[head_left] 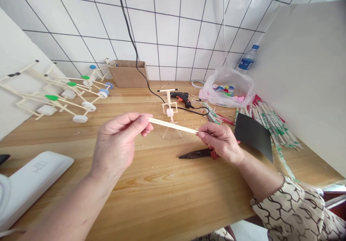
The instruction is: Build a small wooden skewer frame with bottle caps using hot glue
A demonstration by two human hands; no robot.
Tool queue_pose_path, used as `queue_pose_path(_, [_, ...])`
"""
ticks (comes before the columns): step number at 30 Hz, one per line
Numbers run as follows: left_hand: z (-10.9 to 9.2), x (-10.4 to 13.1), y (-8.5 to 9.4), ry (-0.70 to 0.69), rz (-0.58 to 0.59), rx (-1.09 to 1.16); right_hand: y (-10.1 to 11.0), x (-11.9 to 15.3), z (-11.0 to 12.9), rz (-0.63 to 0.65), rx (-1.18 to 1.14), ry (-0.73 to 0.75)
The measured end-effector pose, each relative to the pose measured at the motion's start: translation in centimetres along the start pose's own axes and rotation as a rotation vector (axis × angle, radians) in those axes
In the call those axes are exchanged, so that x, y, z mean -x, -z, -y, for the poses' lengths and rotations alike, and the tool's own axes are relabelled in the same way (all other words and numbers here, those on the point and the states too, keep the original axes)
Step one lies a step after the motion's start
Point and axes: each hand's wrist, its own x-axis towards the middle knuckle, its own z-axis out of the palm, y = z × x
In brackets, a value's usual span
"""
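A pair of wooden chopsticks (173, 125) lies side by side between my two hands, above the table. My left hand (123, 136) pinches one end between thumb and fingers. The other end is pinched by my right hand (220, 140). Behind the chopsticks stands a small stick-built model (169, 105) with a black-tipped crossbar and a white round cap; the chopsticks hide part of it. Pliers (198, 153) with dark jaws and red handles rest on the table below my right hand, which partly covers the handles.
A black glue gun (182, 98) lies behind, its cable running up the wall. Several stick models with caps for wheels (81, 118) stand left. Rightward are a plastic bag (211, 96) of coloured caps, wrapped chopsticks (275, 122) and a black sheet (254, 136). A cardboard box (129, 75) stands behind.
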Motion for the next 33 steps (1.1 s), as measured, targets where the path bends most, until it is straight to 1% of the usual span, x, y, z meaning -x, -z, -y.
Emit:
queue_pose_path(10, [-0.19,0.2,-0.06,0.019,-0.015,-0.063,0.02,-0.04,-0.33,-0.067,-0.036,-0.032])
queue_pose_path(14, [-0.29,0.3,-0.15,0.019,-0.01,-0.075,0.1,-0.06,-0.3,-0.077,-0.048,-0.02])
queue_pose_path(21, [-0.24,0.24,-0.07,0.006,0.008,-0.097,0.0,0.0,-0.24,-0.105,-0.097,-0.042])
queue_pose_path(28, [-0.37,0.33,-0.06,-0.001,0.006,-0.103,0.06,-0.24,0.05,-0.106,-0.116,-0.032])
queue_pose_path(31, [-0.39,0.32,-0.1,0.0,0.004,-0.133,0.24,-0.48,0.24,-0.158,-0.136,-0.047])
queue_pose_path(33, [-0.36,0.26,-0.04,-0.003,0.006,-0.148,0.57,-0.75,0.1,-0.241,-0.169,-0.05])
